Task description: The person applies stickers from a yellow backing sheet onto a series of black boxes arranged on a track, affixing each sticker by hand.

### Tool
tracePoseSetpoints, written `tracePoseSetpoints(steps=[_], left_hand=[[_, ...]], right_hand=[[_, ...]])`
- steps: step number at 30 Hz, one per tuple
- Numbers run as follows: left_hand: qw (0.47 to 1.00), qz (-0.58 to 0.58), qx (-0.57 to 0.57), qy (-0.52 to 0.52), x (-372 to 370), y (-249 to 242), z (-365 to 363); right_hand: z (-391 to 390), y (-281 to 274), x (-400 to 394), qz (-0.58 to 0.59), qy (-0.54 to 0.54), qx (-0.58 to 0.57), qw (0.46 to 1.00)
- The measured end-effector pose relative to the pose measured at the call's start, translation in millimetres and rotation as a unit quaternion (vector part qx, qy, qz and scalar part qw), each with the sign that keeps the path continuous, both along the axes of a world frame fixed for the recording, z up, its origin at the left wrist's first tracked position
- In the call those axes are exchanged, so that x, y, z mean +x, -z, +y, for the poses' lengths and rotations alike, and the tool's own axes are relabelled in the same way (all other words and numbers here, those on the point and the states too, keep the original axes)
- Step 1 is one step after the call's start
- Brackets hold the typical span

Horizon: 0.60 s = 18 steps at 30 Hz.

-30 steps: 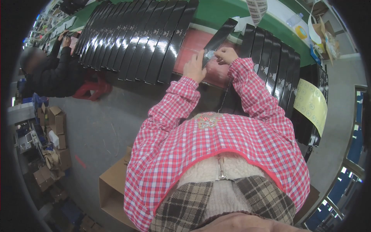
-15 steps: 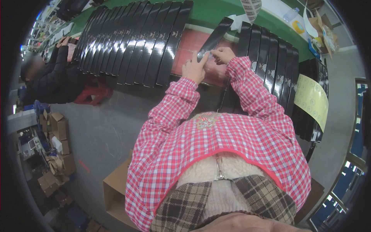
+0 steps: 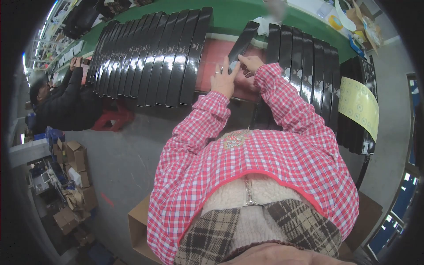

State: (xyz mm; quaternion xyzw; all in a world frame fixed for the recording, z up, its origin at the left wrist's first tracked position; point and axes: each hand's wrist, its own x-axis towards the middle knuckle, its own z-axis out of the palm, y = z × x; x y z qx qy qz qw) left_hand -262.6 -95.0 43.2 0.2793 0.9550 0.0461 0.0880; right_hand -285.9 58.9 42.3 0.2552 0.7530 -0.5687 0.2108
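Note:
A long black box [image 3: 244, 40] lies slanted on the red work surface [image 3: 212, 57] between two rows of like boxes. My left hand [image 3: 223, 79] rests against its near end, fingers spread, thumb and forefinger at the box's corner. My right hand [image 3: 251, 63] pinches the same near end from the right, fingers curled on it. Both sleeves are red-and-white check. What lies between the fingertips is too small to tell.
A row of several black boxes [image 3: 145, 57] stands to the left, another row [image 3: 309, 66] to the right. A yellow sticker sheet [image 3: 360, 106] hangs at far right. A person in a black jacket [image 3: 66, 104] works at left. Cardboard cartons [image 3: 70, 176] litter the floor; a brown carton [image 3: 141, 221] stands by my leg.
Both hands slid slightly up along the slanted box's near end; my left hand's fingers have spread flatter against it. The view has shifted a little downward and right.

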Motion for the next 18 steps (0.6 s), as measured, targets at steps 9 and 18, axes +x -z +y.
tracePoseSetpoints(steps=[9, 18], left_hand=[[0.997, -0.007, -0.069, 0.012, -1, -5, 6], [0.998, -0.008, -0.060, 0.034, -4, 3, -2]], right_hand=[[-3, -14, -1, -0.046, 0.022, -0.016, 0.999], [24, -20, 26, 0.109, 0.012, 0.056, 0.992]])
